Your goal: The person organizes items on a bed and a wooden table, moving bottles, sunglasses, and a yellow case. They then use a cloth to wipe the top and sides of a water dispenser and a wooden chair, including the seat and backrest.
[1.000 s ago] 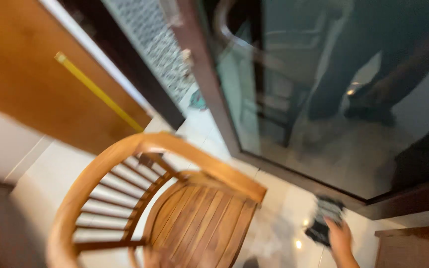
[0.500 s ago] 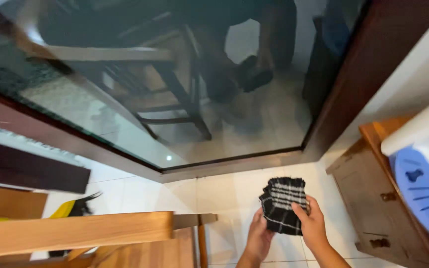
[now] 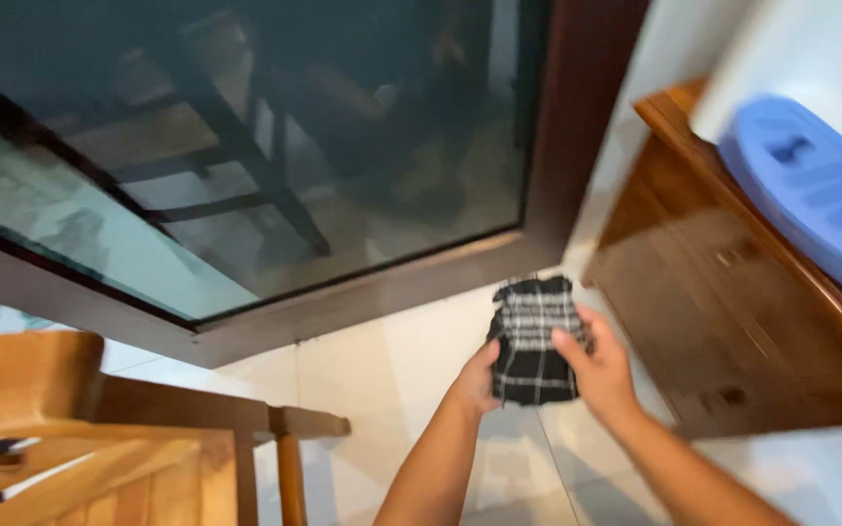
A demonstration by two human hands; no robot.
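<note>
Both hands — left (image 3: 477, 382), right (image 3: 598, 373) — hold a folded checked cloth (image 3: 532, 338) at lower centre of the frame, fingers closed on its edges, keeping it folded above the floor (image 3: 372, 370) — cabinet (image 3: 733, 282) at right.

cloth (image 3: 532, 341) between both hands, chair (image 3: 99, 438) left, cabinet (image 3: 733, 292) right.

A wooden room corner by a glass door

A dark-framed glass door (image 3: 246, 166) reflects chair legs above a pale tiled floor (image 3: 392, 360). A wooden chair (image 3: 99, 438) stands at the lower left, and a brown wooden cabinet (image 3: 723, 292) stands at the right, with a blue plastic object (image 3: 811, 195) resting on its top edge.
</note>
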